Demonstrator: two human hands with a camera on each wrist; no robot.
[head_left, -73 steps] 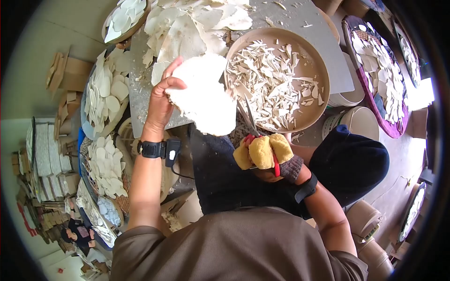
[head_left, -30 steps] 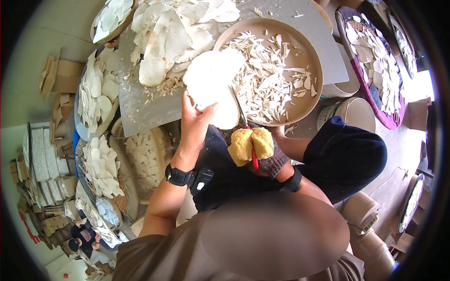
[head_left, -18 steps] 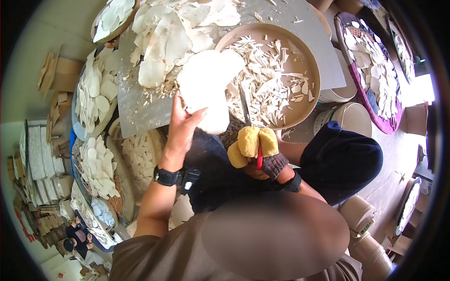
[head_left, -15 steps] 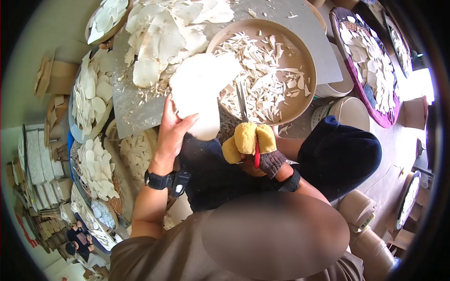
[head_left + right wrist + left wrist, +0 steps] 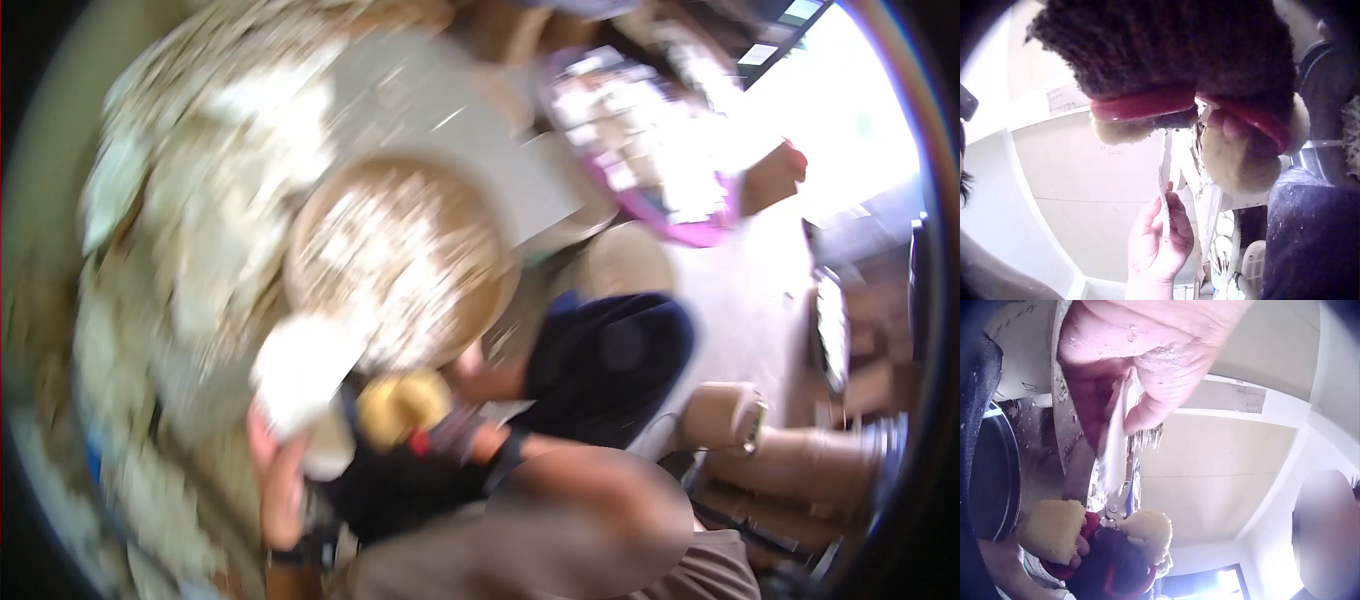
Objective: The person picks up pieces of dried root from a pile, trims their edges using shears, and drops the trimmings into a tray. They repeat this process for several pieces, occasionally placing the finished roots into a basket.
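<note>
My left hand [image 5: 281,490] pinches a thin, flat white piece [image 5: 305,370] between thumb and fingers. In the left wrist view the piece [image 5: 1114,453] appears nearly edge-on, pointing toward the scissors. My right hand [image 5: 455,438], in a dark knitted fingerless glove [image 5: 1160,50], grips scissors with red handles [image 5: 1141,108]. Yellow foam pads [image 5: 403,405] wrap its fingers. Motion blur hides the blades in the head view; in the right wrist view, the piece [image 5: 1164,187] stands just beyond the handles. A round pan [image 5: 490,300] of white slivers [image 5: 380,260] lies beyond both hands.
White sheets are heaped [image 5: 220,250] left of the pan on a grey metal tabletop [image 5: 430,90]. A purple-edged tray [image 5: 708,236] of white pieces and a pale bucket [image 5: 630,262] stand on the right. A brown drum [image 5: 715,420] is near the right arm.
The head view has swung and blurred, shifting the pan and hands leftward and down in frame. The left hand still holds the white piece, and the right hand the scissors.
</note>
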